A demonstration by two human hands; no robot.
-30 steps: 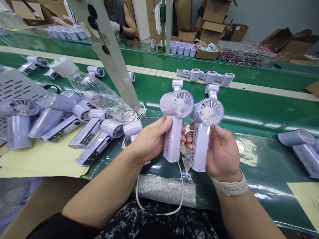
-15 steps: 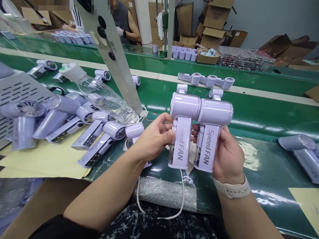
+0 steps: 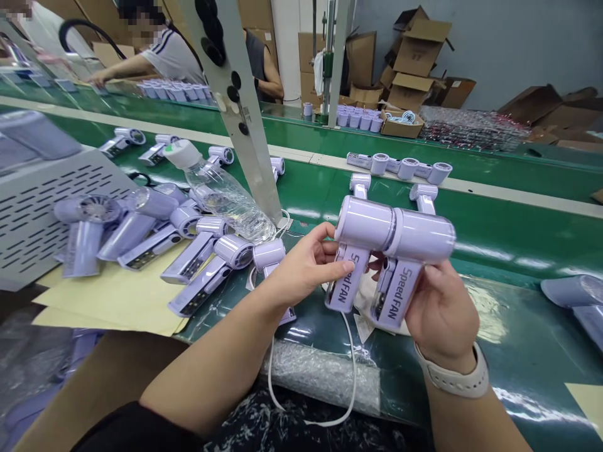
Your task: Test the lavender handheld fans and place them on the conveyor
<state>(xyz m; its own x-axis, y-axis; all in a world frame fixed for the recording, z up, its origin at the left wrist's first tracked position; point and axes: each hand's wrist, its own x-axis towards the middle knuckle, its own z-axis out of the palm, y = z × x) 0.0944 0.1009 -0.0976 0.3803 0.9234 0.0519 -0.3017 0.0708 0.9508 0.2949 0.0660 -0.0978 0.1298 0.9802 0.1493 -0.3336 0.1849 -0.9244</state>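
Each hand holds one lilac handheld fan marked "Speed FAN" above the green bench. My left hand (image 3: 301, 267) grips the handle of the left fan (image 3: 360, 235). My right hand (image 3: 440, 311), with a pale watch strap at the wrist, grips the handle of the right fan (image 3: 419, 242). The two fan heads sit side by side and touch, their sides turned toward me, tilted to the right. A white cord (image 3: 351, 370) hangs down below them toward my lap.
Several more lilac fans (image 3: 188, 251) lie on yellow paper at the left, by a clear plastic bottle (image 3: 221, 194) and a grey vented metal box (image 3: 32, 207). More fans (image 3: 400, 166) lie on the conveyor. Another fan (image 3: 572, 295) lies at right. People work across the belt; cardboard boxes (image 3: 414, 56) stand behind.
Both fans were turned from facing me with their grilles to showing their sides and lettering, then tilted to the right. The view has shifted up and to the left.
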